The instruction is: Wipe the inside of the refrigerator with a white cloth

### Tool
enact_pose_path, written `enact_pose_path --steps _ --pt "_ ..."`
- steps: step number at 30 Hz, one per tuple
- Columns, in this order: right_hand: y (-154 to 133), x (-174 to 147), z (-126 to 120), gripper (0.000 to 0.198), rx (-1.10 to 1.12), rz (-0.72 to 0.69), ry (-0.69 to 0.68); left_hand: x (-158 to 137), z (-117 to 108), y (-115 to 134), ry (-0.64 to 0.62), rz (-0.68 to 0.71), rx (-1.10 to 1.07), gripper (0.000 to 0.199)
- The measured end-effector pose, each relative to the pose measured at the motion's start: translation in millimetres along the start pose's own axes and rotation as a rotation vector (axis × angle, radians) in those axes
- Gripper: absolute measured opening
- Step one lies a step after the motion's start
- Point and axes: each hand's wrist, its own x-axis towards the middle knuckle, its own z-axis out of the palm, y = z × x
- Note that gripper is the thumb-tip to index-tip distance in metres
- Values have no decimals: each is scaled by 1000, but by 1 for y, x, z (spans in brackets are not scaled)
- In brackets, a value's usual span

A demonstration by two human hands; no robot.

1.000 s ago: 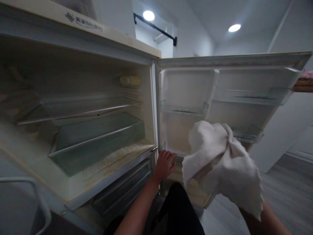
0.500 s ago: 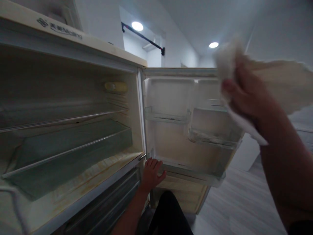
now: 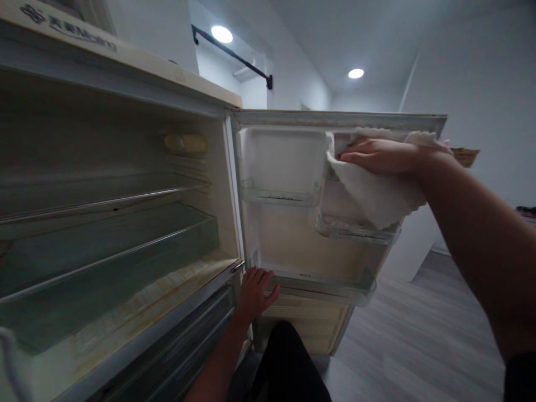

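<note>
My right hand (image 3: 377, 156) presses a whitish cloth (image 3: 372, 192) against the upper right part of the open fridge door (image 3: 301, 240). The cloth hangs below the hand over the right-hand door shelf, hiding part of it. Fingers point left, with the cloth's edge bunched beyond their tips. Down at the hinge side, my left hand (image 3: 256, 293) rests by the left end of the lowest clear door shelf (image 3: 322, 287), its fingers apart and nothing in it. Whether it touches the shelf or the door's edge, I cannot tell.
To the left is the fridge compartment (image 3: 226, 195), with glass shelves, a clear drawer front (image 3: 125, 273) and brownish stains on its floor. My dark-clothed knee (image 3: 287, 357) is close below the door. Grey wood-look floor (image 3: 402, 335) lies at the right.
My right hand has brought the cloth from the air at the right, leftward onto the door. The left hand stays in nearly the same place. The view has shifted slightly right.
</note>
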Motion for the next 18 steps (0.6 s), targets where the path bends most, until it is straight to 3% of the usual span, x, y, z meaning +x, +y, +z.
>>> enact_pose_path --steps 4,7,14,18 --pt "20 -20 -12 60 -146 267 25 -1 3 0 24 0 -4 23" --pt "15 -23 -12 69 -184 360 23 -2 5 1 1 -24 -5 22" --pt "-22 8 1 68 145 121 -91 -3 7 2 20 -17 9 21" --pt "-21 5 -3 76 276 219 -178 -2 4 0 41 13 11 22"
